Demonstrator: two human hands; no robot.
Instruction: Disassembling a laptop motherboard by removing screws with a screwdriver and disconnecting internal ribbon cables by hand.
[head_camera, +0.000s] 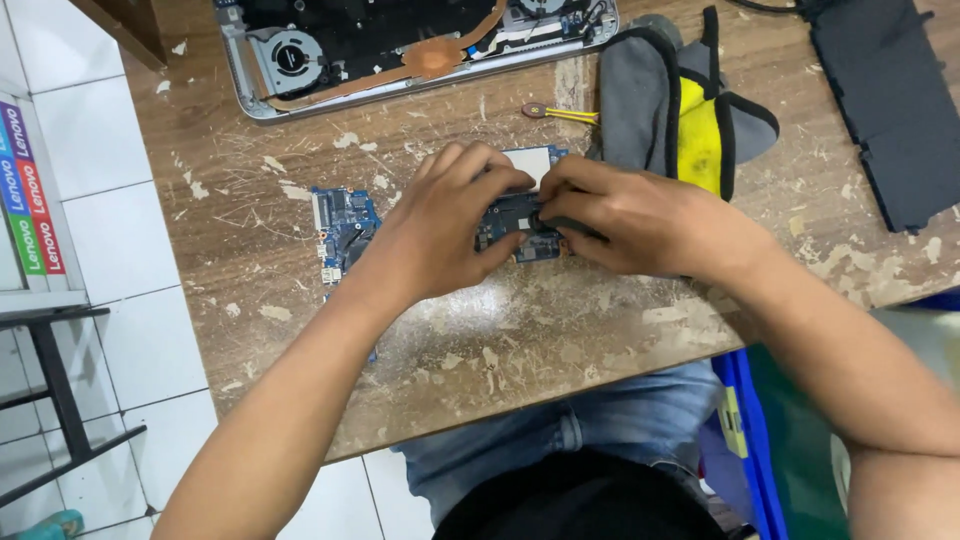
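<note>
On worn table (560, 340), both hands (450, 225) pressing circuit board (345, 215)

Both hands, left hand (450, 225) and right hand (625, 215), press on blue circuit board (345, 225) on tabletop (520, 330); open laptop (400, 45) beyond board, gloves (680, 110) right of it.

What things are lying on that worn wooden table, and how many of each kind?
Blue circuit board, under both hands: 1
Opened laptop base with fans: 1
Flat black panel: 1
Grey, yellow and black pouch: 1
Small yellow-handled tool: 1
Total: 5
</note>
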